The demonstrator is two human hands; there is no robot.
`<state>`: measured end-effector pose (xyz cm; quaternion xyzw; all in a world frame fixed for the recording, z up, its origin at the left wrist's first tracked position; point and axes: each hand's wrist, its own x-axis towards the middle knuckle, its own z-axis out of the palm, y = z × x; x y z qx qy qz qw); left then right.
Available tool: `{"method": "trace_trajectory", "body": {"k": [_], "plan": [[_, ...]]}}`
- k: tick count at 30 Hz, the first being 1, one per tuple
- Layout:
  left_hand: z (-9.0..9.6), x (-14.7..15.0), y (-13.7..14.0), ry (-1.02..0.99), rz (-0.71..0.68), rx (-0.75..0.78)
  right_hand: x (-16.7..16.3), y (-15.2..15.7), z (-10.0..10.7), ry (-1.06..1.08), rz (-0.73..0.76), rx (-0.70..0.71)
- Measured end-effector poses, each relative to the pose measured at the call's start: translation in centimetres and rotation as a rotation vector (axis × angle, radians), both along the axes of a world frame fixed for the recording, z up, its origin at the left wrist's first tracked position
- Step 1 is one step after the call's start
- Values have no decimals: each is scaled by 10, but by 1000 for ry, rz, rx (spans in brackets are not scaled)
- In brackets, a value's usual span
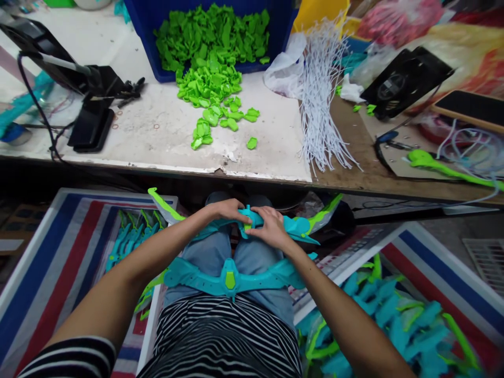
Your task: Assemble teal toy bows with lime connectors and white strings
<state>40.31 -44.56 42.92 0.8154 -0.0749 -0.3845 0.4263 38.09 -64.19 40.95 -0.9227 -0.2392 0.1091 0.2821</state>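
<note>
Above my knees, my left hand [230,211] and my right hand [271,226] both grip the middle of a teal toy bow [297,226] with green and grey tips. My thumbs press near a small green piece [248,228] at its centre; how far it is seated I cannot tell. A second teal toy bow [197,274] lies across my lap, with a green piece [230,280] set in its centre. Fingers on both hands are closed, and the far side of the held bow is hidden beneath them.
A blue bin [144,37] spills green plastic pieces [212,79] onto the white-topped bench [157,142]. White cords [321,100] hang over its edge, near a black fan [405,81]. Striped-lined crates stand left [55,252] and right [441,262], holding more teal bows [397,315].
</note>
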Motion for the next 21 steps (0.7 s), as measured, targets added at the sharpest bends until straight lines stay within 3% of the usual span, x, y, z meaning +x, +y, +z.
{"method": "trace_trajectory", "body": {"k": [5, 9, 13, 17, 21], "plan": [[6, -4, -5, -114, 33, 73, -2, 9, -1, -46, 2, -86], [6, -6, -5, -214, -66, 201, -15, 13, -1, -123, -19, -102], [15, -17, -6, -351, -160, 283, -8, 4, 25, -146, 113, 17], [29, -46, -8, -638, -198, 441, 41, 6, 73, -217, 97, 152], [17, -78, -8, -874, -226, 534, 112, 45, 92, -413, 8, 138]]}}
